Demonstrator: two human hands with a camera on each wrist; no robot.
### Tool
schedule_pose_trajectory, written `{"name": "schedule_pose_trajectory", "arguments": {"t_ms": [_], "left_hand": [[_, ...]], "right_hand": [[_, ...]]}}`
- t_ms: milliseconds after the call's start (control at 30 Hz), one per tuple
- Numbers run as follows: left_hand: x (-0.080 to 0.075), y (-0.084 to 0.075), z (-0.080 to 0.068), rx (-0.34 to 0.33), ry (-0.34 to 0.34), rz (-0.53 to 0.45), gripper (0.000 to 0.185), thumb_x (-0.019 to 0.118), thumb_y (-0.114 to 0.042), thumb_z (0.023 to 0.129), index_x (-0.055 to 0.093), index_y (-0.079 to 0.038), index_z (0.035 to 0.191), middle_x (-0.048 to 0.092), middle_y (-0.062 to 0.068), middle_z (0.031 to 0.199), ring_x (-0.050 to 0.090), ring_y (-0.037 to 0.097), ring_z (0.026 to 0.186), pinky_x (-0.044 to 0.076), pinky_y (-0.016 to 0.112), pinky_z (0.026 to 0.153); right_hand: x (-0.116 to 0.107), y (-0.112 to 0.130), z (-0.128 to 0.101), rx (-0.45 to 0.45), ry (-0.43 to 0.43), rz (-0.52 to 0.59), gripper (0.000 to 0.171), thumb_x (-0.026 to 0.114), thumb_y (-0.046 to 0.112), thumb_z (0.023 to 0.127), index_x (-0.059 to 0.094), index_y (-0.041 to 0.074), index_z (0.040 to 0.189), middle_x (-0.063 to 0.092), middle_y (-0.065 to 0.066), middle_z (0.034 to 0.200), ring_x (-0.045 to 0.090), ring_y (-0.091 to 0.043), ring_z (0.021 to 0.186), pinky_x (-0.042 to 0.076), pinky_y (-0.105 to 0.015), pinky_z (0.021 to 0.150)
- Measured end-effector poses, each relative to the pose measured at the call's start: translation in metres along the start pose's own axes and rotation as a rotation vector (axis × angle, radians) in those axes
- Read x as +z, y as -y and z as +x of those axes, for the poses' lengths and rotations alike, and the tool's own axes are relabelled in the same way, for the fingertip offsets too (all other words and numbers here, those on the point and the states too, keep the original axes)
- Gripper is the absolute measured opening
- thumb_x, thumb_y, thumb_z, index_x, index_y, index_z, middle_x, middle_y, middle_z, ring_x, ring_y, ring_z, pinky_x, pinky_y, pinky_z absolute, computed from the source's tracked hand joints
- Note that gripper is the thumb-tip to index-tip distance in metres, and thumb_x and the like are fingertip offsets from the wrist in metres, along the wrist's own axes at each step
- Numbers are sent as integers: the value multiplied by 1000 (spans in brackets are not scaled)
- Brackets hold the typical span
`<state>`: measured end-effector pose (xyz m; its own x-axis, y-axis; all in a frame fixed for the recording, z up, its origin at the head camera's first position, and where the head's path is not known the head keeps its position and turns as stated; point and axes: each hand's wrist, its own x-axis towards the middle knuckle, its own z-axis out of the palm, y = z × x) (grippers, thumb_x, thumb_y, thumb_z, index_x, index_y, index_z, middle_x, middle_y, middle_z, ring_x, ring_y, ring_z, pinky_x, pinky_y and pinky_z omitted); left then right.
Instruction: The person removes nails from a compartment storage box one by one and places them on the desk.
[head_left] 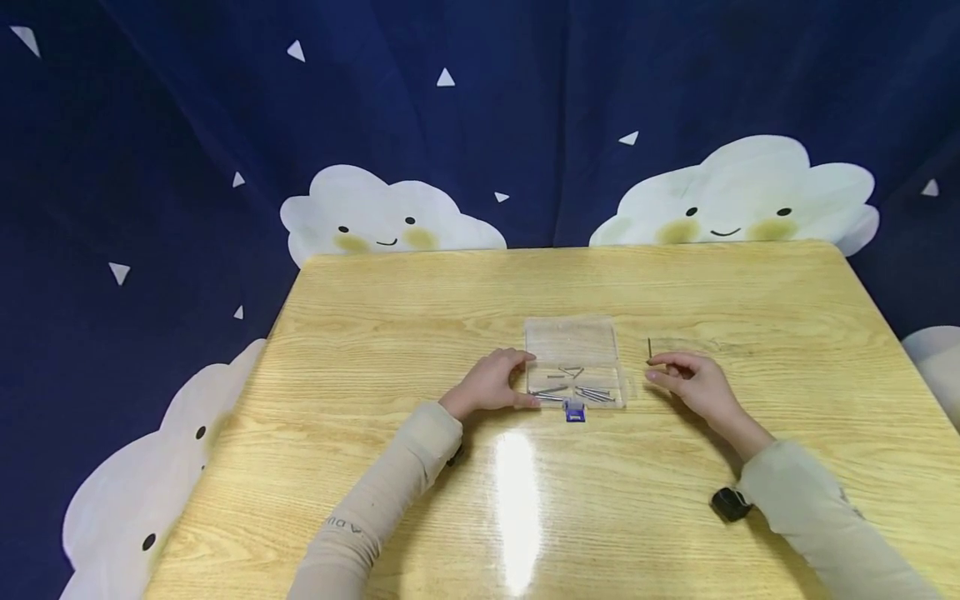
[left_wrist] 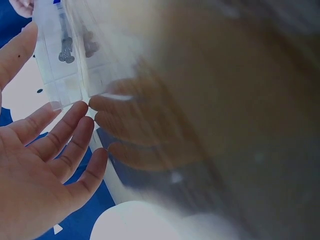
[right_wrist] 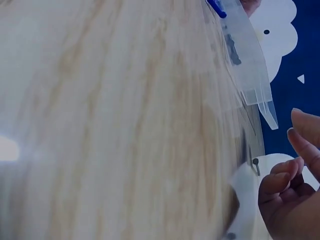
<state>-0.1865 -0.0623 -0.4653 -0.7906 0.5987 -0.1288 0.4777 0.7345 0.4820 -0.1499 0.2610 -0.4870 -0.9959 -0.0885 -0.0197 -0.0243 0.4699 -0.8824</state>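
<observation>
A clear plastic box (head_left: 573, 342) with several nails (head_left: 581, 390) in it lies mid-table, a blue latch (head_left: 574, 412) on its near edge. My left hand (head_left: 491, 383) rests against the box's left side; in the left wrist view its fingers (left_wrist: 65, 135) are nearly straight and touch the box wall (left_wrist: 67, 75). My right hand (head_left: 686, 379) lies right of the box with loosely curled fingers. Just beyond its fingertips a single nail (head_left: 649, 348) lies on the wood. The right wrist view shows that nail (right_wrist: 255, 166) just clear of the fingers (right_wrist: 277, 182).
The wooden table (head_left: 420, 317) is glossy, with a glare streak (head_left: 517, 500) near me. A dark blue cloth with white clouds (head_left: 738, 196) hangs behind and around it. A black wrist strap (head_left: 730, 504) sits on my right forearm.
</observation>
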Motion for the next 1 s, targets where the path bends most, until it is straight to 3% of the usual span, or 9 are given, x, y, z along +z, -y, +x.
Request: {"name": "schedule_pose_trajectory", "arguments": {"t_ms": [100, 300, 467, 667, 767, 1000], "left_hand": [[1, 1, 1, -2, 1, 4, 73, 74, -43, 73, 48, -7, 130, 56, 5, 112, 49, 20, 106, 39, 34, 93], [1, 0, 1, -9, 2, 3, 73, 74, -43, 73, 48, -7, 130, 56, 5, 113, 49, 20, 106, 38, 34, 93], [1, -1, 0, -11, 4, 2, 73, 74, -43, 73, 47, -7, 131, 56, 5, 114, 49, 20, 107, 38, 34, 93], [1, -2, -1, -9, -1, -4, 74, 75, -43, 72, 48, -7, 130, 56, 5, 114, 50, 20, 106, 38, 34, 93], [2, -2, -1, -3, -6, -3, 73, 75, -42, 71, 48, -6, 129, 57, 6, 114, 50, 20, 105, 39, 33, 93], [2, -2, -2, -8, -9, 0, 73, 75, -43, 71, 48, -7, 129, 57, 4, 113, 50, 19, 105, 39, 32, 93]], "right_hand": [[3, 1, 0, -21, 10, 2, 32, 67, 21, 84, 64, -4, 104, 49, -2, 71, 41, -8, 50, 39, -24, 44], [9, 5, 1, -171, 5, -58, 20, 71, 12, 79, 70, -1, 94, 50, -4, 71, 43, -12, 56, 39, -24, 48], [13, 20, 0, -360, 23, -111, 12, 72, -3, 73, 71, -4, 85, 47, -3, 68, 39, -12, 58, 35, -23, 49], [16, 32, 4, -594, 72, -115, 16, 73, -16, 62, 69, -8, 75, 40, -11, 66, 34, -18, 58, 31, -22, 51], [18, 22, 10, -626, 105, -135, 16, 75, -14, 61, 70, -5, 74, 37, -6, 67, 33, -12, 60, 30, -20, 52], [22, 9, 18, -580, 217, -181, 13, 78, -1, 66, 74, 3, 77, 33, 4, 70, 34, -6, 62, 34, -20, 53]]}}
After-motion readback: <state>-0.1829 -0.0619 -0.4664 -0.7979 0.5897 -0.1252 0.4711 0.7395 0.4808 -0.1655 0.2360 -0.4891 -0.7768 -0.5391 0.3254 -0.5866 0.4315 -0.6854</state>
